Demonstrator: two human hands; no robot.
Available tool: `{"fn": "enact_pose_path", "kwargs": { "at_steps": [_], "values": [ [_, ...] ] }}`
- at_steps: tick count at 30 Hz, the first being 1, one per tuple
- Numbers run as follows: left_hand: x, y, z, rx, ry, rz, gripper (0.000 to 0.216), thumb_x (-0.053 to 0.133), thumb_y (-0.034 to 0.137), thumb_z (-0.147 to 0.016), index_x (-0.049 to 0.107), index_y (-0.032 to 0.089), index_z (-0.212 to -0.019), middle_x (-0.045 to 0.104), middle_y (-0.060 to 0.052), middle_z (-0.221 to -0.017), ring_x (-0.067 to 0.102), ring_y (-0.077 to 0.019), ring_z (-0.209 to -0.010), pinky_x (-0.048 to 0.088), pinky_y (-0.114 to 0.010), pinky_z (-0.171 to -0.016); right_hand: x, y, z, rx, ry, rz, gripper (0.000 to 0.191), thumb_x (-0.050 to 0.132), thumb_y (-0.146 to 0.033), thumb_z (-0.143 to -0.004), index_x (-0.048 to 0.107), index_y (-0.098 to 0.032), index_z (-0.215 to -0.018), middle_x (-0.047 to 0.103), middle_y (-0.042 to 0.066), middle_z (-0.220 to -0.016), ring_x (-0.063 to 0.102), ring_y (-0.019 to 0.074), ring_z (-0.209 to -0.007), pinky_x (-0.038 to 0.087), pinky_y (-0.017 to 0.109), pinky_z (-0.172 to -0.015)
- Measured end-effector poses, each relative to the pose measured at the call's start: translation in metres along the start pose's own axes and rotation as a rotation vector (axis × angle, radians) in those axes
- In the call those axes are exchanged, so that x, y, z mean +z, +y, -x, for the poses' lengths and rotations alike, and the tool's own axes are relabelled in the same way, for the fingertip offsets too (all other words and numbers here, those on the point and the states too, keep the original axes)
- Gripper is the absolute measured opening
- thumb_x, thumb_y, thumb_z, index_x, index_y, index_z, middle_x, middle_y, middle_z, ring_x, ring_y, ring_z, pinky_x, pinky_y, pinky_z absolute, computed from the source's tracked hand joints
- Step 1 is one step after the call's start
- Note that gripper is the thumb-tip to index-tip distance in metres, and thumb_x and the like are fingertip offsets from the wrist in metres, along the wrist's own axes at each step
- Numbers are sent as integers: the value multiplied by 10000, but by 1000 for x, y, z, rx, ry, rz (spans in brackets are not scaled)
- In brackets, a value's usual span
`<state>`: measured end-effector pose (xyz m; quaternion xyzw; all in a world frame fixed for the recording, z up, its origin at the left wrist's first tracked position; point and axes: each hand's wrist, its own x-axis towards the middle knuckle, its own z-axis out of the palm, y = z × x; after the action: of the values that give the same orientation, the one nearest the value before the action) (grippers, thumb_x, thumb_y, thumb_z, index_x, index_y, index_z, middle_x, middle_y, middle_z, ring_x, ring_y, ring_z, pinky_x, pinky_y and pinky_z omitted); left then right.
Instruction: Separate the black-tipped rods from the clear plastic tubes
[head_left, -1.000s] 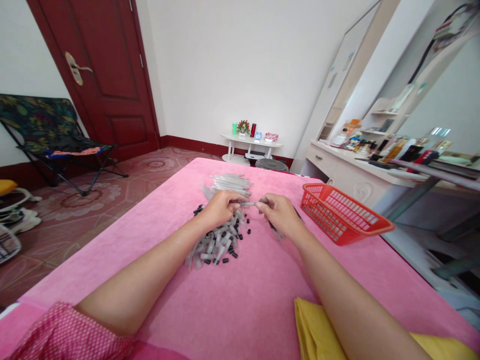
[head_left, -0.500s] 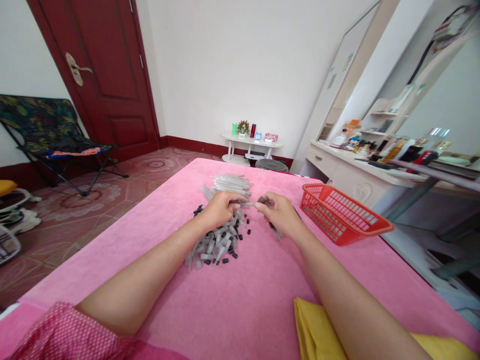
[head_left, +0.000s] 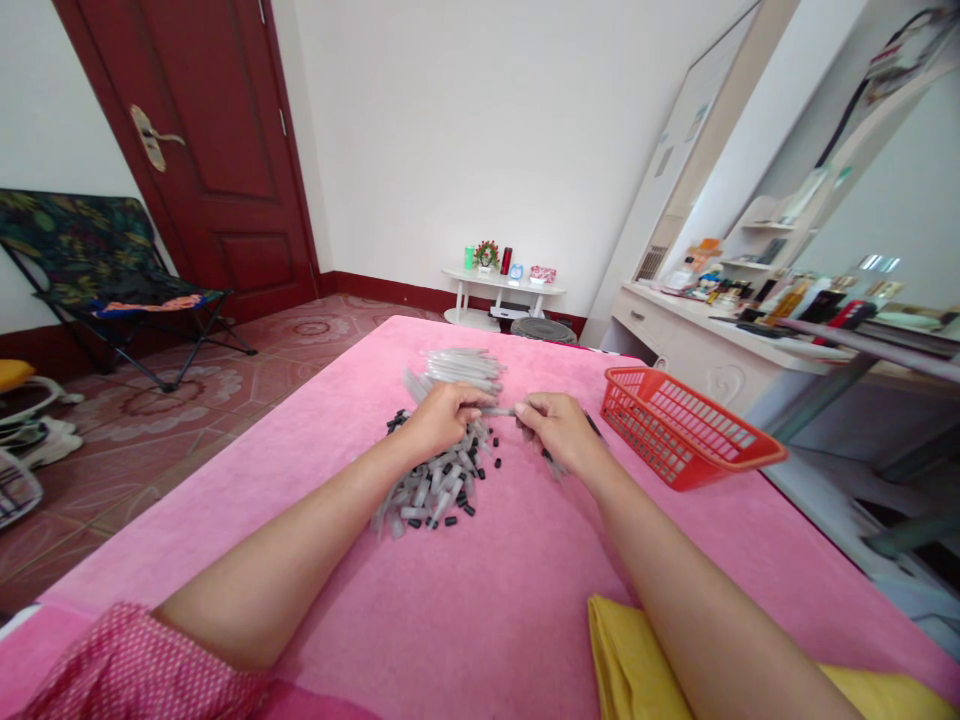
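Observation:
Between my two hands stretches a slim translucent pen tube. My left hand pinches one end of it, and my right hand has its fingers closed at the other end. Beneath and in front of my left hand lies a heap of short clear caps, mixed with small black plugs. Just beyond that hand is a stack of long clear tubes. Some dark-tipped slim pieces lie under my right hand, partly hidden by it.
A red plastic basket stands on the pink-covered table at the right. A folded yellow cloth lies under my right forearm. Past the table are a dressing table, a low white stand and a folding chair.
My right hand has shifted very slightly to the right along the tube, and its fingers have turned a little. My left hand stays in place.

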<state>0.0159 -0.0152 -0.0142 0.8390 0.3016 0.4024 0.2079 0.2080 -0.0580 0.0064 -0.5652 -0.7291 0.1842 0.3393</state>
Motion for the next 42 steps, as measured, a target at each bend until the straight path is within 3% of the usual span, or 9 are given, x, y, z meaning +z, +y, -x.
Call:
{"fn": "enact_pose_path", "kwargs": {
  "at_steps": [3,6,10,14,19,23,28,34,42],
  "values": [
    [1,-2,0,-17,25,31,319,523,40,-694,708,186,-908,698,-56,-929,620,-204,-913,459,-350,-872,-2,6,-1,52,8,-7,408,390,-426,-864,568,-174,-597,575,2,-484,501,109,-387,341,223,-438],
    [-1,-6,-2,-147,194,205,289,542,70,-703,682,169,-936,685,-51,-874,631,-185,-812,492,-347,-811,-5,13,-2,52,42,16,390,388,-428,-867,593,-168,-660,615,16,-554,536,116,-425,376,229,-466],
    [-11,-6,-7,-373,521,685,282,563,85,-719,612,130,-993,646,-43,-843,630,-132,-683,524,-317,-735,5,21,-3,-73,45,135,163,536,-256,-782,649,-181,-872,681,47,-839,622,157,-728,456,266,-681],
    [-21,-6,-9,-536,683,1097,209,577,23,-714,572,136,-890,623,-23,-796,646,-126,-747,509,-334,-823,26,33,-1,-225,26,251,426,518,-76,-714,591,-178,-1121,606,83,-1155,529,191,-1075,372,330,-954],
    [-21,-17,-8,-668,700,1241,141,537,32,-771,512,166,-809,651,-13,-849,648,-141,-903,478,-335,-862,43,42,-2,-292,-32,292,542,448,0,-681,547,-157,-1190,571,88,-1217,475,189,-1148,332,329,-1005],
    [-20,-23,-6,-683,669,1222,111,533,59,-789,512,165,-812,668,-31,-973,618,-144,-1008,450,-312,-873,43,40,-3,-264,-21,288,468,462,0,-678,599,-154,-1098,605,89,-1152,506,188,-1103,346,313,-982],
    [-19,-24,-4,-680,665,1228,83,540,79,-793,531,160,-806,666,-45,-1015,623,-152,-999,446,-325,-876,37,29,0,-213,6,307,250,510,-109,-765,647,-164,-966,643,78,-978,568,183,-926,406,291,-841],
    [-14,-17,-4,-695,659,1246,83,521,79,-813,549,154,-787,679,-48,-984,629,-153,-985,446,-325,-883,44,24,0,-188,-32,314,317,599,-229,-770,614,-196,-1085,643,61,-966,579,170,-868,398,263,-786],
    [-8,-17,-4,-694,653,1259,95,526,62,-806,567,144,-783,684,-30,-883,650,-142,-912,438,-327,-896,54,22,-9,-17,0,310,247,649,-347,-716,683,-219,-925,651,33,-856,574,154,-755,386,239,-658]
  ]
}}
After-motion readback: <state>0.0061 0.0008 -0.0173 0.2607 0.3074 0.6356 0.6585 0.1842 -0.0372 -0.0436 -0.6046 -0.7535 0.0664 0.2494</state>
